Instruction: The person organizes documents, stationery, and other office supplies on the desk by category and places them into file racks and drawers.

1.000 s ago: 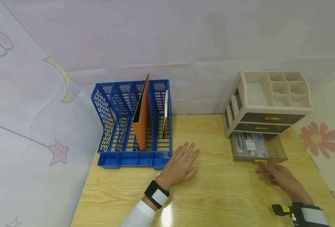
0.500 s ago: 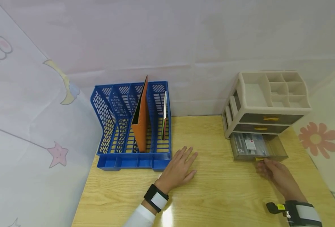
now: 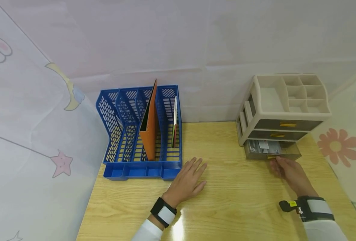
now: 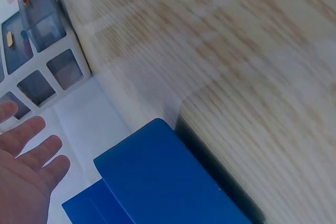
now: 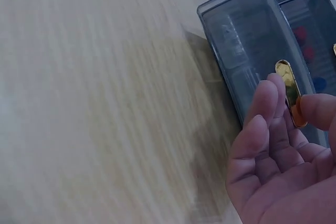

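At the right of the head view, a beige desktop organizer (image 3: pixel 259 118) has its clear grey bottom drawer (image 3: pixel 256 156) part-way out. Small packets and a white card (image 3: pixel 263 144) lie inside the drawer. My right hand (image 3: pixel 291 174) is at its front, with thumb and fingers pinching the gold drawer handle (image 5: pixel 287 85) from both sides in the right wrist view. My left hand (image 3: pixel 186 182) has its fingers spread and straight over the table, holding nothing, close to the front right corner of the blue file rack (image 3: pixel 154 164).
An orange folder (image 3: pixel 149 140) leans upright in the rack, and thin booklets (image 3: pixel 175 124) stand in its right slot. Two upper drawers (image 3: pixel 286 125) of the organizer are closed. A pale cloth wall (image 3: pixel 196 43) runs behind the wooden table (image 3: pixel 226 201).
The right hand has come up to the handle and moved away from me, and the bottom drawer has slid further into the organizer. The left hand has barely shifted.
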`<control>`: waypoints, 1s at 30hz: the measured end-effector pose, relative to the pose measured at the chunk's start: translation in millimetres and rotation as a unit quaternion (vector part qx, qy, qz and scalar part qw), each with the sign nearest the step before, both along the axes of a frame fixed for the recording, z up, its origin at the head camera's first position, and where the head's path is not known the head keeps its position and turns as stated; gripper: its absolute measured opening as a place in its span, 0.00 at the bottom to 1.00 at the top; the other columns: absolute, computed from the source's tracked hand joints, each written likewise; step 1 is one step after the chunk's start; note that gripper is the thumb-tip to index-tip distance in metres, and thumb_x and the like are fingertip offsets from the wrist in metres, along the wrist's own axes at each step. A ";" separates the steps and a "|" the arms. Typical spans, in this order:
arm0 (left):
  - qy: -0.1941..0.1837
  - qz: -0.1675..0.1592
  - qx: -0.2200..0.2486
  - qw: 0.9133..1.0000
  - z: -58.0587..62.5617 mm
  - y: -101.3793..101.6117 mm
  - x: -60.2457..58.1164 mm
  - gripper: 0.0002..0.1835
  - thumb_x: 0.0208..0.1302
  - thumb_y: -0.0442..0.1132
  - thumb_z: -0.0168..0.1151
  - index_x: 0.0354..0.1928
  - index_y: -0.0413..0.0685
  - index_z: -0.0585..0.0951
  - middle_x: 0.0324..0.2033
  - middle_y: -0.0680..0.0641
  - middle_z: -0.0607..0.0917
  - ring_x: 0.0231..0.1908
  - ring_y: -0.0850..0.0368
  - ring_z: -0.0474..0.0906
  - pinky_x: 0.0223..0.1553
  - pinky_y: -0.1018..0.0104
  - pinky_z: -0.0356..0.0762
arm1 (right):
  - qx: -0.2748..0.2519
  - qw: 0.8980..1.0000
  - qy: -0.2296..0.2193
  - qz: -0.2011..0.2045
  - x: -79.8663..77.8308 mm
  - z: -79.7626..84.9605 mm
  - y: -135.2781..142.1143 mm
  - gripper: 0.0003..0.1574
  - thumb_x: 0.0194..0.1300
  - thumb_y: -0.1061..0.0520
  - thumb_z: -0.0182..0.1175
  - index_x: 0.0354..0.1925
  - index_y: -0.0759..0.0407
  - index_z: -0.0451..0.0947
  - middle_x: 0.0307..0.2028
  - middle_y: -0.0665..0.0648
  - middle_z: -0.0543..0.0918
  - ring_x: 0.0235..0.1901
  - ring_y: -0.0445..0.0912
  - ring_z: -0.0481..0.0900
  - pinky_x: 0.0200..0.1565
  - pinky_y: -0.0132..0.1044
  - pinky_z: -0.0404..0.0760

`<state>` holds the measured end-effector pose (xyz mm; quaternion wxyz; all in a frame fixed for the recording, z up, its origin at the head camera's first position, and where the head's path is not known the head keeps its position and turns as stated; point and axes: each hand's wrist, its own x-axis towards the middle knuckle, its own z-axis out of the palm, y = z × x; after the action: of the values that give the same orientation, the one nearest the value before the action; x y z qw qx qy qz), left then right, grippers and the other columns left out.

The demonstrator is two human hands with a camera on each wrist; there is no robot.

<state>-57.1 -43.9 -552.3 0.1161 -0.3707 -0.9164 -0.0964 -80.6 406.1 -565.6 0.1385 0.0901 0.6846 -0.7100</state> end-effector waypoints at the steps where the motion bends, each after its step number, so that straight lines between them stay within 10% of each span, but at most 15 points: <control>1: -0.002 -0.001 0.002 1.000 0.3 -0.4 0.1 0.35 0.76 0.55 0.55 0.78 0.48 0.64 0.74 0.40 0.69 0.75 0.40 0.65 0.74 0.47 0.67 | 0.001 1.000 -0.001 0.001 -3.3 0.3 0.0 0.18 0.81 0.48 0.51 0.49 0.57 0.83 0.40 0.47 0.89 0.38 0.38 0.85 0.36 0.31 0.85; 16: -0.020 0.006 0.010 1.000 -0.7 -5.8 2.2 0.33 0.77 0.53 0.54 0.77 0.48 0.65 0.74 0.41 0.71 0.76 0.42 0.64 0.76 0.49 0.64 | -0.032 0.997 -0.045 -0.057 -46.8 3.4 -10.9 0.18 0.81 0.46 0.50 0.47 0.54 0.81 0.37 0.46 0.89 0.34 0.37 0.83 0.33 0.29 0.83; 30: -0.006 0.006 0.026 1.000 -1.6 -8.2 2.9 0.33 0.75 0.51 0.59 0.76 0.46 0.68 0.72 0.40 0.73 0.74 0.41 0.67 0.73 0.48 0.69 | 0.003 0.997 -0.056 -0.053 -54.1 7.5 -17.5 0.29 0.82 0.43 0.46 0.56 0.68 0.75 0.35 0.48 0.88 0.34 0.39 0.82 0.33 0.32 0.83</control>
<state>-54.2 -52.1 -553.9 0.1210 -0.3615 -0.9165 -0.1215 -134.7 388.6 -558.1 0.1388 0.1666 0.6718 -0.7083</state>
